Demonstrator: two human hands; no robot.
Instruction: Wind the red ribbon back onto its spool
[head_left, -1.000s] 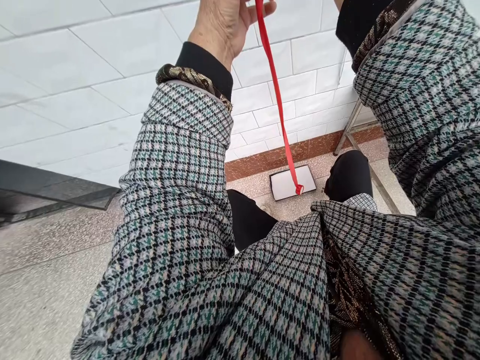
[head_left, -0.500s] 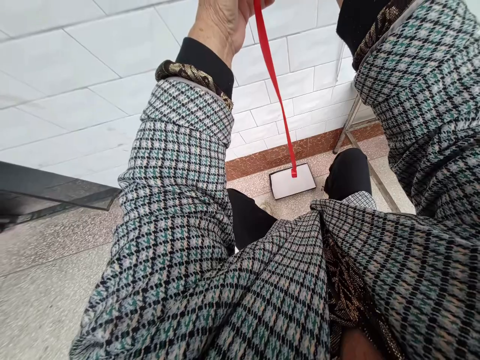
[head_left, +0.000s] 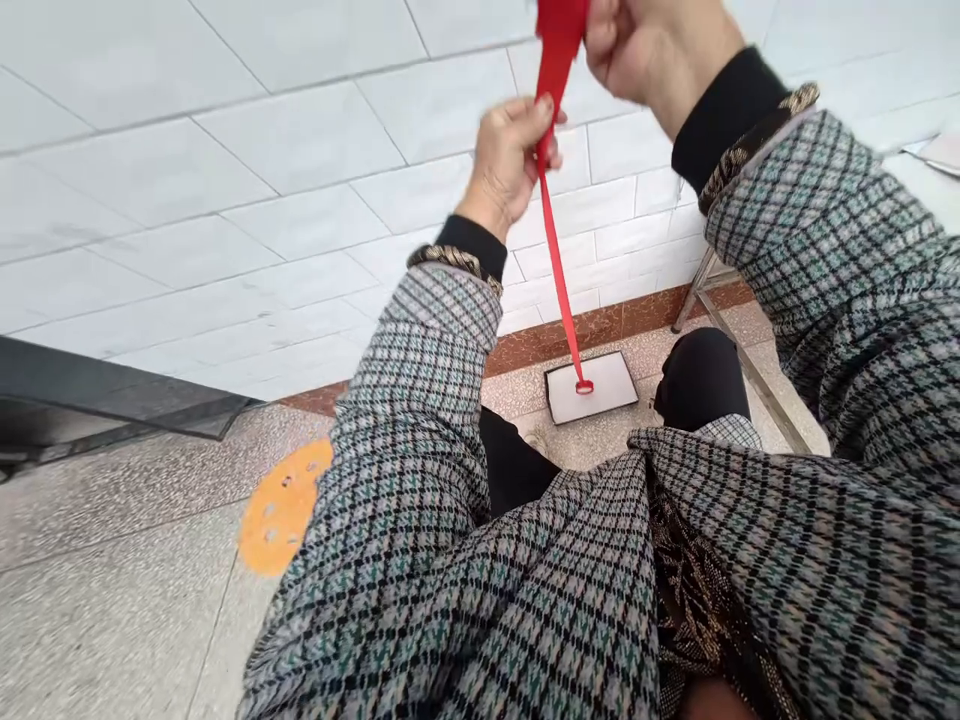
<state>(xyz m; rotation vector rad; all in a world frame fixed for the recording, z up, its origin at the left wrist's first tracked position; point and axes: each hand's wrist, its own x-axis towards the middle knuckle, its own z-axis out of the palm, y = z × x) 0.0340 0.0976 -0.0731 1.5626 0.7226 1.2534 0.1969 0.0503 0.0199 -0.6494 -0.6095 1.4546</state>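
Note:
A long red ribbon (head_left: 557, 262) hangs down in front of the tiled wall. My left hand (head_left: 508, 155) is closed around it, thumb pressed on its front. Above that, my right hand (head_left: 649, 50) grips a wider, gathered part of the red ribbon at the top edge of the view; its fingertips are partly cut off. The ribbon's lower end curls into a small loop over a white, dark-rimmed tray (head_left: 611, 385) on the floor. I cannot tell whether the loop touches the tray.
White wall tiles (head_left: 300, 150) rise in front, with a brown skirting strip (head_left: 600, 322) below. A metal frame leg (head_left: 694, 290) stands at right. My knees flank the tray. An orange round floor sticker (head_left: 285, 510) and a dark panel (head_left: 120, 390) are at left.
My right hand has come into view, holding the ribbon's wide upper part. The left hand now shows lower and further right. The ribbon's lower end has curled into a loop.

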